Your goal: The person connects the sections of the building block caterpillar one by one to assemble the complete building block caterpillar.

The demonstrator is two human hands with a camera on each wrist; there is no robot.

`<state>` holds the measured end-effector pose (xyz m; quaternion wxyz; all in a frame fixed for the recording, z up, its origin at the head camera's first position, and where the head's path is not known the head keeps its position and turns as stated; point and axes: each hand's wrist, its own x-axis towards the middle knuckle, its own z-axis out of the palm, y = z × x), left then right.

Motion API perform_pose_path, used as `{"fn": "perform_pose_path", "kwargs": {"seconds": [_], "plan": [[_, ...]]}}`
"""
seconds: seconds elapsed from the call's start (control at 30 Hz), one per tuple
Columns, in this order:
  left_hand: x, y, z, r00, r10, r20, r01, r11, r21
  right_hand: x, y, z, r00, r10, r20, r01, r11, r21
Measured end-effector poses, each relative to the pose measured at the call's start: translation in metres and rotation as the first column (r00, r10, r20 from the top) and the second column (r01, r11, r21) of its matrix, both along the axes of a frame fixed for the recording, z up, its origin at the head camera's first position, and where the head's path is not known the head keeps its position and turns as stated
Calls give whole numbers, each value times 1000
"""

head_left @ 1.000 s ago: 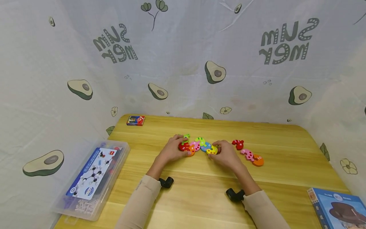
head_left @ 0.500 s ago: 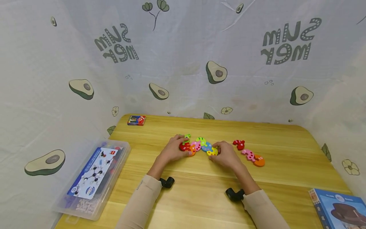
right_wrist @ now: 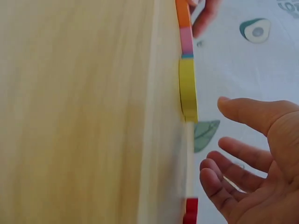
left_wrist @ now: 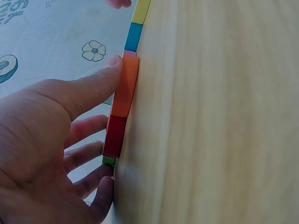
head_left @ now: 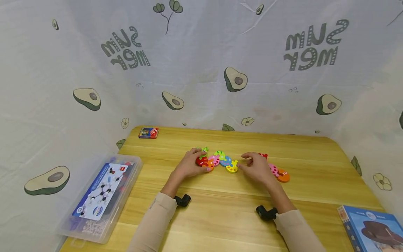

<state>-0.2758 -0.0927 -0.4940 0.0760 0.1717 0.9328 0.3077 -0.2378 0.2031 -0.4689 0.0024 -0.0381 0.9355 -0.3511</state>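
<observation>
On the table lies a joined chain of numbered caterpillar puzzle pieces: a green head, red, orange, pink, light green, blue and yellow. My left hand rests on the head end, its thumb on the orange piece and its other fingers by the red and green ones. Just right of the yellow end, my right hand hovers with relaxed fingers and holds nothing. It partly hides the loose red piece and the pink piece, beside an orange piece.
A clear plastic case with a molecule-model label stands at the left edge. A small card box lies at the back left. The blue box is at the front right. A printed curtain hangs behind the table.
My right hand has let go of the yellow piece and moved right, towards the loose pieces. The yellow piece now sits joined to the blue one. My left hand stays put.
</observation>
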Motion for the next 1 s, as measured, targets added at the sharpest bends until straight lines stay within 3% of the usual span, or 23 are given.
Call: {"fn": "perform_pose_path", "kwargs": {"seconds": [0.2,0.47,0.73,1.0], "plan": [[0,-3,1,1000,2,21,-2,1000,16,-4,31,1,999,-24,-41,26,999,39],[0,-7,4,998,-26,55,24,999,33,-12,64,0,1000,-9,11,8,996,86],[2,-8,4,996,-59,74,57,998,29,-15,73,-5,998,37,57,-43,993,109],[3,-6,6,997,-66,51,65,998,20,-15,72,-2,998,15,57,-21,993,117]]}}
